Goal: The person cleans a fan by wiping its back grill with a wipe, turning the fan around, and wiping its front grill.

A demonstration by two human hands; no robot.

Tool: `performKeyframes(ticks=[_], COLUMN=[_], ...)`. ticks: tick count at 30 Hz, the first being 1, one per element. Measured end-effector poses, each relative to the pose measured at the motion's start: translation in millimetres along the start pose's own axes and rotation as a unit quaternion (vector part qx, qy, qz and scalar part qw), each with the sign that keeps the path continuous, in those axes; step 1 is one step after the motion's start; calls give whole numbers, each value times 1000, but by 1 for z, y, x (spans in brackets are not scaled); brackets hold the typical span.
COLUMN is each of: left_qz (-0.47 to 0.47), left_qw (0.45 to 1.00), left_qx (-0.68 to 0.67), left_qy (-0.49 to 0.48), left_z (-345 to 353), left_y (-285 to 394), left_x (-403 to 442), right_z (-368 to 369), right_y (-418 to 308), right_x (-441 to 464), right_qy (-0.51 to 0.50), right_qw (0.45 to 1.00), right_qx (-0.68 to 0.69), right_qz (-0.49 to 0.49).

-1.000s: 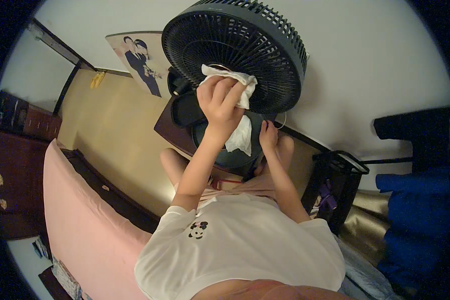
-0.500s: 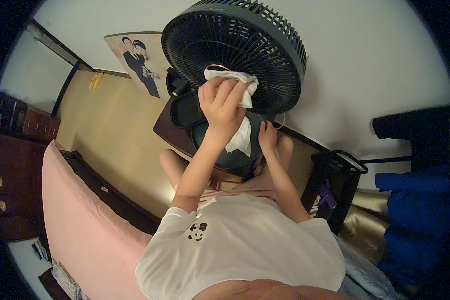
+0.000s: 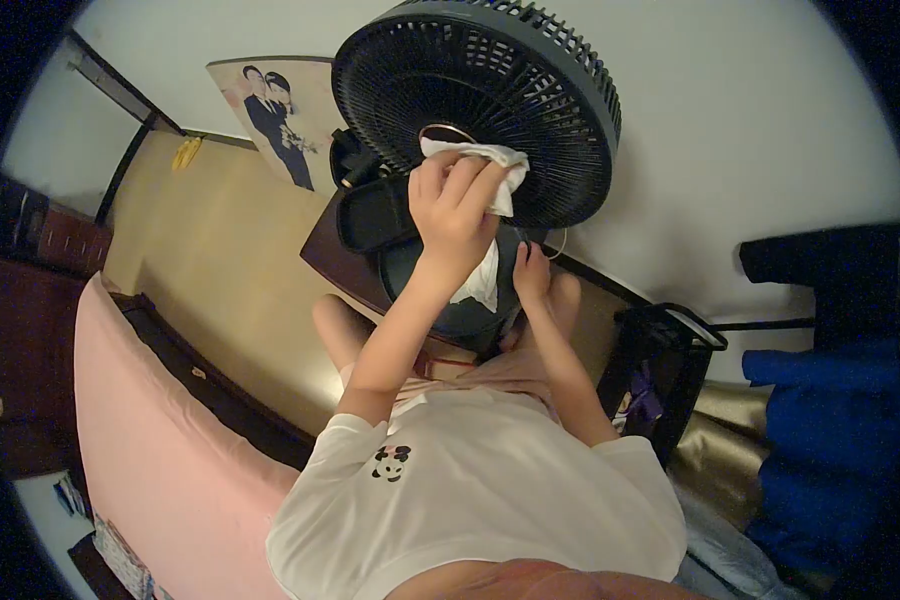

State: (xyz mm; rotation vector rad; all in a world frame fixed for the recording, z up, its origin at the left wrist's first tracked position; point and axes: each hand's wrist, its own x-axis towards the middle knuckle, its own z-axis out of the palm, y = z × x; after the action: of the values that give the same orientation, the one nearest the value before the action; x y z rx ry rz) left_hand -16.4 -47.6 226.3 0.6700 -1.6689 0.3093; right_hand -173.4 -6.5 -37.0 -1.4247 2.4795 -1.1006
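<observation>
My left hand (image 3: 453, 215) is closed on a white cloth (image 3: 511, 180) and presses it to the front grille of a large dark fan (image 3: 470, 75), below a pale ring at the grille's centre. Under the fan head, my right hand (image 3: 532, 274) is closed at the edge of the round dark base (image 3: 450, 318); what its fingers grip is too small to tell. A second white cloth (image 3: 483, 282) lies on the base, partly hidden by my left wrist.
Beside the base a black tray-like object (image 3: 370, 218) sits on a dark wooden surface (image 3: 325, 250). A framed picture (image 3: 280, 120) leans at the wall. A pink-covered bed (image 3: 160, 420) is left; a black rack (image 3: 660, 370) and hanging blue cloth (image 3: 830, 440) are right.
The fan head has shifted slightly right in view, with my left hand and its cloth. The rest of the scene has slid slightly left. My right hand stays at the base.
</observation>
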Motion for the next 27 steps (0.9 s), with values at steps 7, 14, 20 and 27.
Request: performKeyframes(ticks=[7,14,20,27], left_qz=[5,-23,-62,-60], left_qw=[999,999,997,996], left_qx=[33,6,-45,-67], left_qy=[36,23,-4,4], left_z=[-5,-5,-5,2], left_y=[-8,-3,1,-1], left_x=[-14,-19,-21,-27], right_z=[-13,0,-17,-10], right_y=[-12,-3,-14,-3], right_x=[4,1,3,6], right_qy=[-88,11,-86,-109], right_qw=[994,1000,993,992], right_qx=[-11,7,13,2], right_qz=[67,15,74,67])
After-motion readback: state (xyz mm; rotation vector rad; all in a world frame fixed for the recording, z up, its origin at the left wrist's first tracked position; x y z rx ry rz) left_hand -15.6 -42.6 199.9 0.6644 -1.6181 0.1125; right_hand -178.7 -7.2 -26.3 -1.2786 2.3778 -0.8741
